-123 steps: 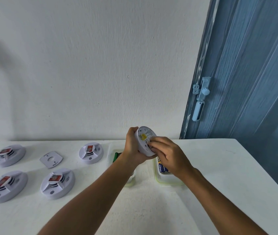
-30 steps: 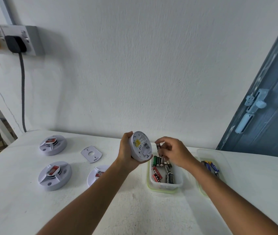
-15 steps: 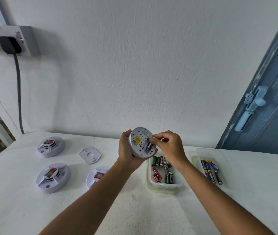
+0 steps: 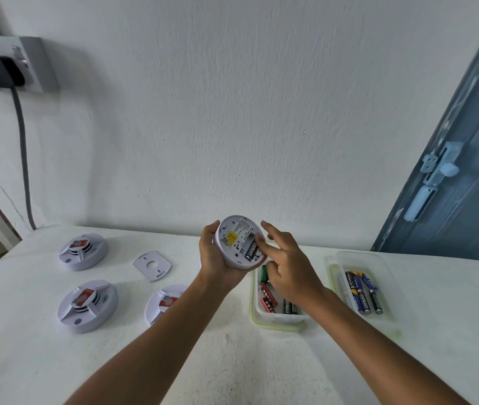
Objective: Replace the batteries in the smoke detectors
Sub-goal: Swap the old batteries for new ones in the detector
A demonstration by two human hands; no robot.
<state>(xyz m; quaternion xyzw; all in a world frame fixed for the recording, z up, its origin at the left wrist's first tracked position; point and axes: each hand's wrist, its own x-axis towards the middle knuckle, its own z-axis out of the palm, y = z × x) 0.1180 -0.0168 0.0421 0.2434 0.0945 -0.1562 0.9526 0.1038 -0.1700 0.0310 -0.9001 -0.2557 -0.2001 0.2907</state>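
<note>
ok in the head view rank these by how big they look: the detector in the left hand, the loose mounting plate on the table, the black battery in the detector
1. The detector in the left hand; held nearer the camera, which may flatter it.
2. The mounting plate.
3. The black battery, clearly smallest.

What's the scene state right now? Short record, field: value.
left hand: grips held detector, back side facing the camera
right hand: fingers extended, a finger pressing black battery in the compartment
near tray: mixed loose batteries
far tray: blue and black batteries
table: three more detectors, one mounting plate
</note>
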